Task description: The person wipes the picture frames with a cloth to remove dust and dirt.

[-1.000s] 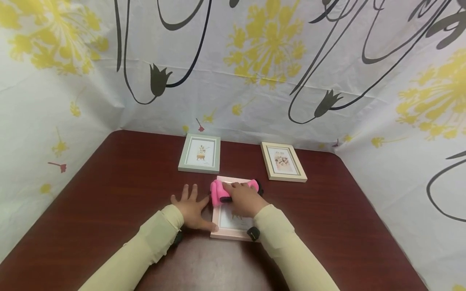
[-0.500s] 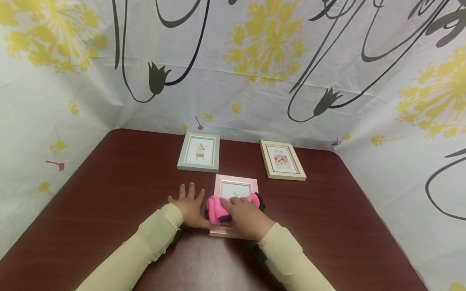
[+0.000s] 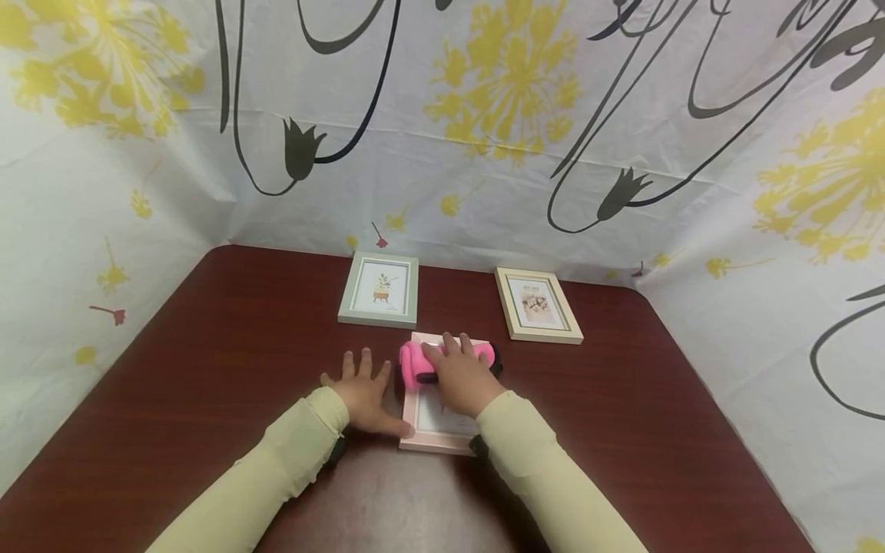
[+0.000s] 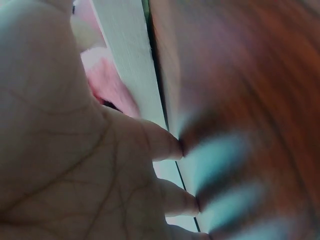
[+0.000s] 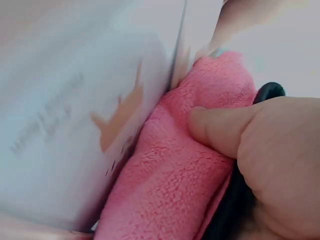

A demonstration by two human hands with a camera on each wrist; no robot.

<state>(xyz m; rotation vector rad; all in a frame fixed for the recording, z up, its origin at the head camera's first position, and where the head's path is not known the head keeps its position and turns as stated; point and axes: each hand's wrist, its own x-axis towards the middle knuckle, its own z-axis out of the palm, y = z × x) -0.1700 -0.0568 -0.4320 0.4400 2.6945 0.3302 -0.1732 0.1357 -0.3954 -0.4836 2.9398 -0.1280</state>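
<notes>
Left hand (image 3: 364, 397) spread flat on the table (image 3: 207, 369), fingers straight, thumb steadying the pink frame (image 3: 432, 426) at 9 o'clock of its edge. Right hand (image 3: 462, 378) curled over the pink cloth (image 3: 415, 362) near the frame's 12 o'clock end. Best kept pressed flat, wiping in even strokes. Seen only from the right wrist: thumb (image 5: 220, 127) sunk in pile, glass print, perhaps a plant.

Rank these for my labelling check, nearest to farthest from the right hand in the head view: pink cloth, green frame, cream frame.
1. Pink cloth: under the right hand, on the pink frame.
2. Cream frame: beyond the hand, to its right.
3. Green frame: beyond the hand, to its left; close to the cream frame's distance, hard to separate.
</notes>
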